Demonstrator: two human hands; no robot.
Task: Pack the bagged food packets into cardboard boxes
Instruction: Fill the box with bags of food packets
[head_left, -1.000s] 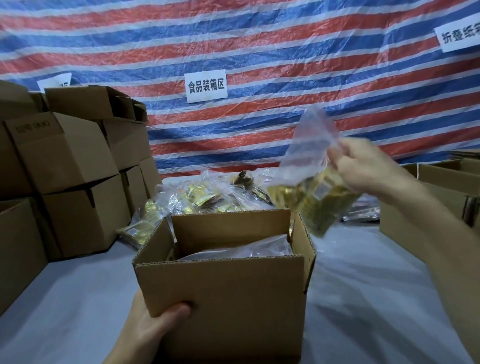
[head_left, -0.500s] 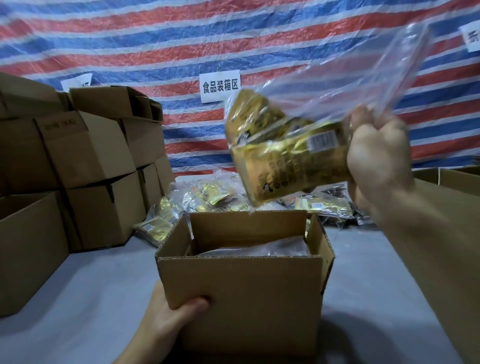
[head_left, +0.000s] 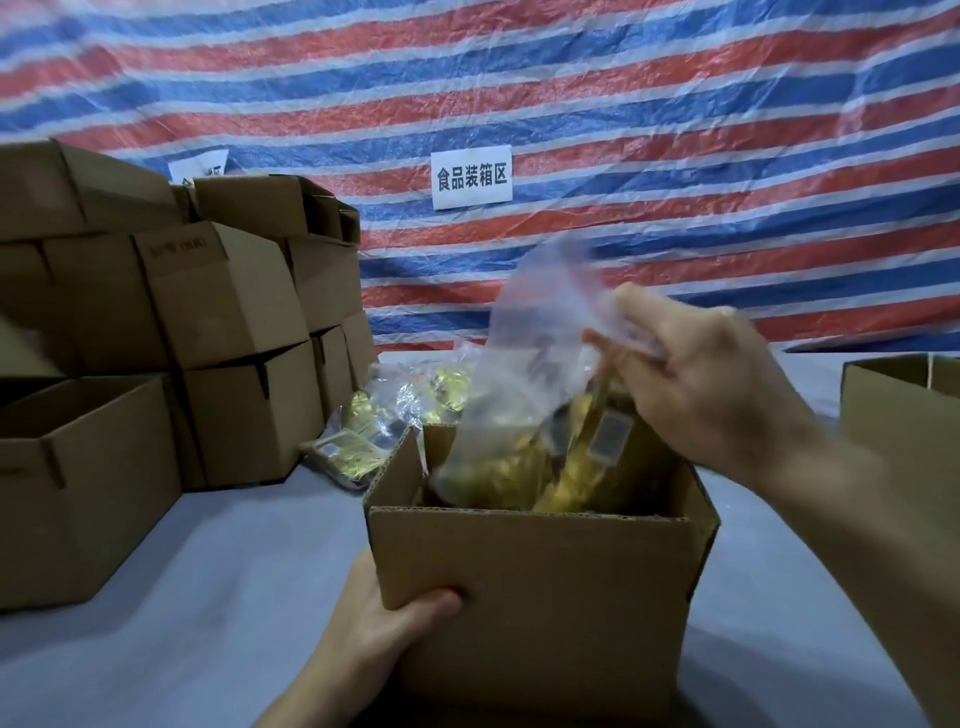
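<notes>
The bag of food packets (head_left: 524, 410) hangs half inside the open cardboard box (head_left: 535, 597). Its gold-wrapped contents are already below the rim, and its loose clear neck stands above.

The right hand (head_left: 711, 384) pinches that neck from the right, fingers curled into the film. The left hand (head_left: 384, 629) grips the box at its near left corner. Its thumb lies across the near face, and its other fingers are hidden round the side.

The bag looks light and floppy, with its weight low in the packets. The film is thin and probably slippery, so it would likely slide through a loose pinch. Gathering the neck just above the packets seems the surest hold, and the packets inside look crushable if forced.

The box opening is snug. The left flap leans outward, the far flap stands upright just behind the bag, and the corrugated near rim could snag the film. Straight down looks like the free path.

- **Far side:** more bagged packets (head_left: 410, 400) lie in a pile just beyond the box.
- **Left:** the stacked boxes (head_left: 223, 291) stand well apart.
- **Right edge:** another carton (head_left: 904, 410) sits there.
- **Either side:** bare grey tabletop (head_left: 182, 597) leaves room.
</notes>
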